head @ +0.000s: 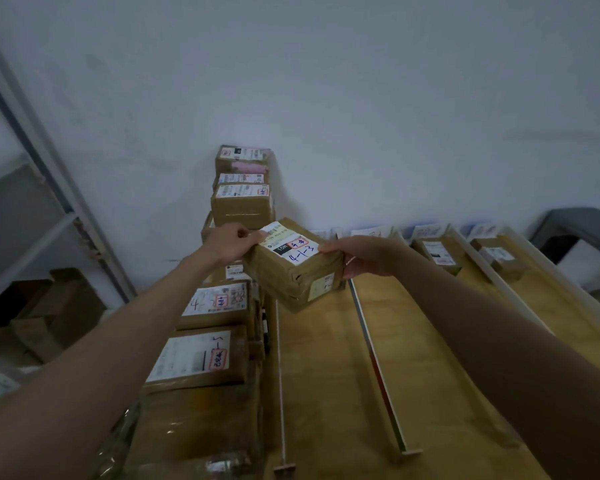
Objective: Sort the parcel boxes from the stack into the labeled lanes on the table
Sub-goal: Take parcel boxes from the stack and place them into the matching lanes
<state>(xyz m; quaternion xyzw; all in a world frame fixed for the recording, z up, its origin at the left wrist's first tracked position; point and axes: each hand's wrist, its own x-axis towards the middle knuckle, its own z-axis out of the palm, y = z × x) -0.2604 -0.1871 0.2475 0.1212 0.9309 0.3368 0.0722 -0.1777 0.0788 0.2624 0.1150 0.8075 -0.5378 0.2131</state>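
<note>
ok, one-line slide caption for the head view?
Both hands, left hand and right hand, hold a labeled parcel box above the wooden lanes.

Pale wall (pixel 361 81); grey shelving (pixel 32 161)

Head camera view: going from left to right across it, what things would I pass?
Grey metal shelving frame → stack of brown taped cardboard parcels → left hand → brown cardboard parcel with white label, held up in both hands → right hand → parcel lying in a wooden table lane → parcel in the farthest-right lane.
</note>
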